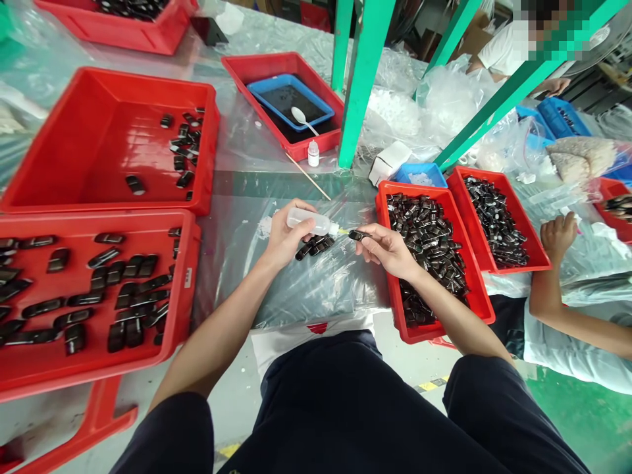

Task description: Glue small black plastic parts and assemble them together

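In the head view, my left hand is wrapped round a translucent squeeze bottle that lies nearly level, its narrow tip pointing right. My right hand pinches a small glossy black part between thumb and fingers. The bottle's tip is at or very near the left end of this part; whether they touch I cannot tell. Below the bottle, a small group of similar black parts lies on the plastic-covered table, partly hidden by the bottle and my left hand.
Red bins with black parts stand left and right. Behind are a red tray holding a blue tray and white spoon, a small white bottle, a thin stick and a green post. A co-worker's hand is at right.
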A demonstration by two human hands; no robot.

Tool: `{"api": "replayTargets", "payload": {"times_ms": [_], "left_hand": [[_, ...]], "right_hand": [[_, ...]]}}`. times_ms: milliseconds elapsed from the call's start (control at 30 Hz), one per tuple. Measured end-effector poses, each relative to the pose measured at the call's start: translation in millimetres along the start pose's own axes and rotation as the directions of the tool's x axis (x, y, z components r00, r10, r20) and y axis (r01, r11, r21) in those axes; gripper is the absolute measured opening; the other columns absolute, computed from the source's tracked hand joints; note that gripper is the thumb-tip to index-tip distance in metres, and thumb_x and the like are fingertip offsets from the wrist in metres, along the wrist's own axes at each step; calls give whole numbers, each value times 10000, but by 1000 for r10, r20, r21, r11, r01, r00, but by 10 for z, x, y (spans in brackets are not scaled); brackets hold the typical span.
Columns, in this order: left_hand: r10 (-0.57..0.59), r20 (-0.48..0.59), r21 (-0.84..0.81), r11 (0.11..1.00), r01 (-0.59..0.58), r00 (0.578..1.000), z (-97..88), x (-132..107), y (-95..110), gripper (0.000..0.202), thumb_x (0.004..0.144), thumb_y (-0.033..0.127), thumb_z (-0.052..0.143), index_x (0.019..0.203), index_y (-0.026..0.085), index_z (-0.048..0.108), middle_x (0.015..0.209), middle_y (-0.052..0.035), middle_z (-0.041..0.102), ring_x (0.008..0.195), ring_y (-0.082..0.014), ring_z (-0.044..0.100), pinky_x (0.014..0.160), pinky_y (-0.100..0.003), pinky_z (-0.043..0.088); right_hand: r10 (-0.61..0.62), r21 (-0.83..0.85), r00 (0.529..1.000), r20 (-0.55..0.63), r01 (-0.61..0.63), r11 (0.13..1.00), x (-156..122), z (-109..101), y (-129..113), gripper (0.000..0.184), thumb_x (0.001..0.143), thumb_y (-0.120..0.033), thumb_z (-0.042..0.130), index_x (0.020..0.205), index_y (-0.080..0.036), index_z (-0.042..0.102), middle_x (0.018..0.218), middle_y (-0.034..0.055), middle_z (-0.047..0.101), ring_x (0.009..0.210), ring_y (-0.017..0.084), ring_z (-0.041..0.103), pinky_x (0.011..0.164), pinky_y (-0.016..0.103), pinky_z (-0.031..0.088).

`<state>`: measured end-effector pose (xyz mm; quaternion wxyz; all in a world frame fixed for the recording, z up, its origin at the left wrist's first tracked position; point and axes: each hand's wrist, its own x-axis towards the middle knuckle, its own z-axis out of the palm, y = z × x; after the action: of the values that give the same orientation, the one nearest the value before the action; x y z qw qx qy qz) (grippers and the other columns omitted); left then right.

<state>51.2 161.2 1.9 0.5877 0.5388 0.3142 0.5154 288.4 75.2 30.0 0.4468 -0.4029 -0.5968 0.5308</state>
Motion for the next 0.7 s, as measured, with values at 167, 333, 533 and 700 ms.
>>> {"api": "replayTargets", "payload": {"times_ms": [167, 333, 533, 700], "left_hand": [[-28, -14, -8, 1000, 28, 1000, 23, -9, 30, 430, 687, 585, 876, 806, 216, 691, 638, 17, 642, 468, -105, 532, 440, -229, 394], [-24, -20, -4, 1000, 24, 1000, 32, -13, 47, 437, 680, 584, 886, 801, 211, 692, 637, 15, 659, 457, -99, 533, 423, -220, 392], [-32, -24, -4, 999, 32, 999, 32, -15, 44, 413, 682, 565, 865, 802, 211, 690, 637, 12, 670, 453, -107, 532, 412, -222, 389], [-28, -22, 3, 1000, 28, 999, 26, -7, 49, 396, 675, 546, 862, 781, 206, 689, 622, 17, 660, 435, -100, 517, 404, -221, 377]], "right_hand": [[21, -12, 1000, -24, -21, 1000, -7, 14, -15, 429, 998, -562, 718, 1202, -190, 655, 818, 1, 708, 574, 84, 561, 494, 223, 405], [23, -14, 999, -29, -23, 1000, -8, 24, -24, 440, 995, -571, 719, 1197, -184, 666, 813, 1, 712, 570, 86, 563, 495, 224, 419], [-25, 14, 1000, -16, 25, 1000, -10, 19, -25, 346, 1026, -478, 713, 1202, -182, 678, 817, -2, 721, 570, 82, 577, 537, 227, 456], [11, -7, 1000, -21, -11, 1000, -16, 19, -23, 407, 1005, -535, 720, 1202, -182, 674, 812, 1, 722, 572, 89, 571, 521, 227, 444]]}}
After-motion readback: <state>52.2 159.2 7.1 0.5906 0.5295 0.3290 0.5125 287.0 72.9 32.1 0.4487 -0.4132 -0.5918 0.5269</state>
